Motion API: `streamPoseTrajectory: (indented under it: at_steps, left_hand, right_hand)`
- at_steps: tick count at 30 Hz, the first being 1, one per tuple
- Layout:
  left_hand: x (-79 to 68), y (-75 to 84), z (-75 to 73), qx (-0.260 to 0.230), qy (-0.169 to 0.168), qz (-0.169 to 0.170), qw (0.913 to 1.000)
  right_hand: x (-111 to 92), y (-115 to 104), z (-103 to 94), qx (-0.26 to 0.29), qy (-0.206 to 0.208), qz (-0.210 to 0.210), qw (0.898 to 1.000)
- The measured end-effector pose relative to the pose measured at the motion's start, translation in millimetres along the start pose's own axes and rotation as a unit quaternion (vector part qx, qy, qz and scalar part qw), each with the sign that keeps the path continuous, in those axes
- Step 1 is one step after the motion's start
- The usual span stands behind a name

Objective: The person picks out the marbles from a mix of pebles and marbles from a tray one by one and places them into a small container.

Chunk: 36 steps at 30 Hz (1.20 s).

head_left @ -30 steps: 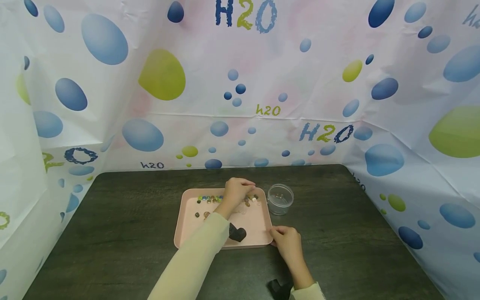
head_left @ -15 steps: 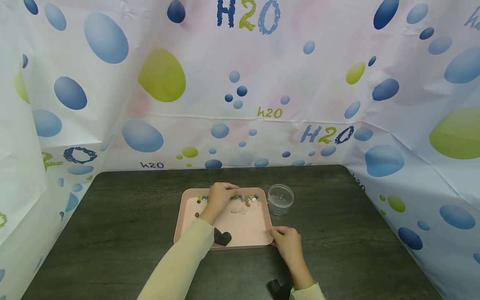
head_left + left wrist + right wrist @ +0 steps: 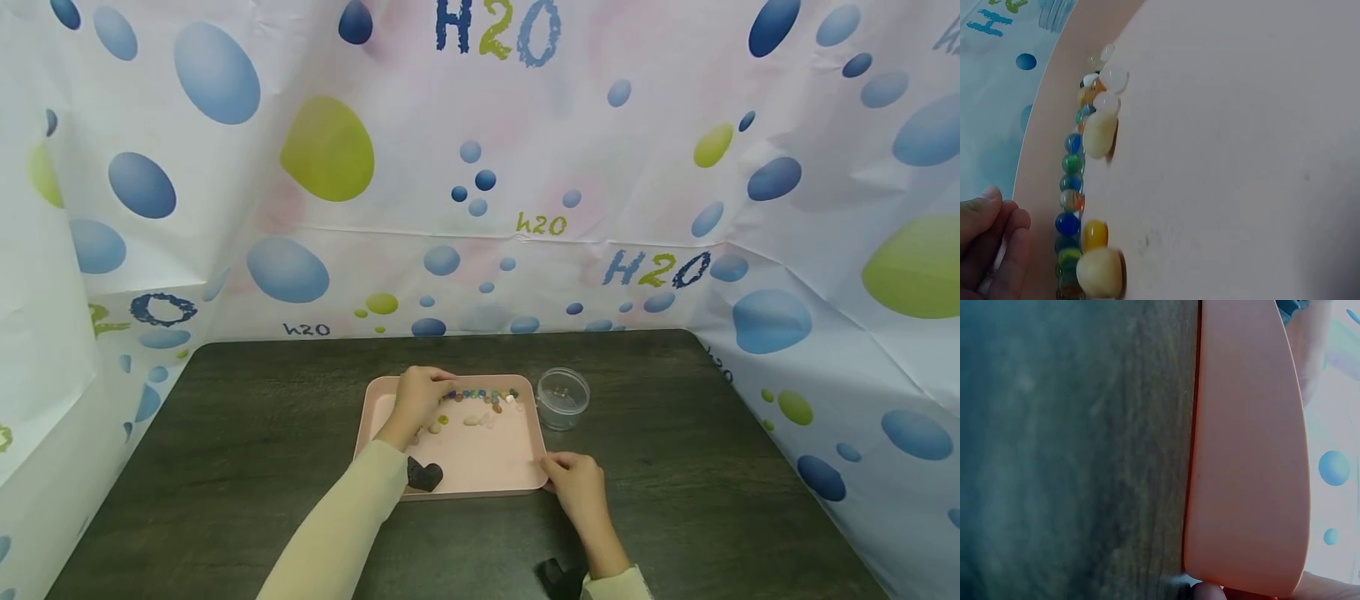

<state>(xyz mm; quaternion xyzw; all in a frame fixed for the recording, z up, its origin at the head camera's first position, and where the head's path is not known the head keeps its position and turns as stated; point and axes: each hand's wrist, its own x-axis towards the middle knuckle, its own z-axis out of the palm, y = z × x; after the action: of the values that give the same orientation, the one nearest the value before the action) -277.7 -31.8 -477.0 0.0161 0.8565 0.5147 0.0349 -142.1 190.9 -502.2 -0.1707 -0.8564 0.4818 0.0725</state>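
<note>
The left hand [image 3: 420, 396] was over the far left part of the tray [image 3: 491, 462], its thumb and fingers drawn close together at the tray's far wall; whether anything sat between them could not be told. The right hand [image 3: 577, 483] pinched the tray's near right corner, the thumb above and a finger lower down on the outside.

Next to the left hand's fingertips, a row of glass marbles [image 3: 472, 394] ran along the inside of the tray's far wall, blue, green and clear with orange among them; the hand hid the row's left end in the head view. Just in from the row, on the tray's floor, lay a yellow stone [image 3: 1095, 236] and a rounded pale stone [image 3: 1100, 272]. Farther toward the tray's right side came an elongated pale stone [image 3: 1099, 134], with clear stones [image 3: 1114, 79] near it and brown and white pieces [image 3: 504, 402] by the tray's far right corner.

Outside the tray, just beyond its right wall, a clear round jar [image 3: 563, 400] stood upright, a few small bits showing through it. The dark wood-grained counter [image 3: 262, 450] spread around the tray on all sides, and behind it hung a white sheet [image 3: 420, 100] printed with blue and green drops.
</note>
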Motion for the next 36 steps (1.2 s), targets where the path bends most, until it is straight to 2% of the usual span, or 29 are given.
streamPoseTrajectory:
  at_steps: [7, 16, 21, 24, 29, 32, 36]
  left_hand:
    - [-2.1, -9.8, -8.2, 0.037, 0.018, 0.002, 0.9992]
    - [-3.8, -16.9, -11.4, 0.039, 0.025, -0.018, 0.9988]
    - [-5.8, -18.4, -11.8, 0.054, 0.031, -0.012, 0.998]
    - [-7.9, -19.5, -12.5, 0.07, 0.037, 0.003, 0.9968]
    - [-12.0, -24.6, -15.2, 0.04, 0.028, -0.002, 0.9988]
    - [-13.3, -29.2, -16.5, 0.005, 0.013, -0.012, 0.9998]
    - [-13.4, -32.3, -17.5, -0.013, -0.013, -0.018, 0.9997]
  right_hand:
    - [-1.3, -0.9, -0.4, 0.003, 0.0, -0.002, 1.0]
    - [-1.7, -2.6, -0.3, 0.003, -0.001, -0.001, 1.0]
    - [-1.5, -2.5, 0.3, -0.002, 0.0, 0.002, 1.0]
    - [-1.2, -1.9, 0.8, -0.004, -0.001, 0.006, 1.0]
    - [-1.3, -0.3, 1.4, -0.005, -0.009, 0.007, 1.0]
    - [-1.5, 0.1, 1.4, -0.003, -0.008, 0.006, 1.0]
    - [-1.7, 0.0, 1.1, -0.002, -0.002, -0.002, 1.0]
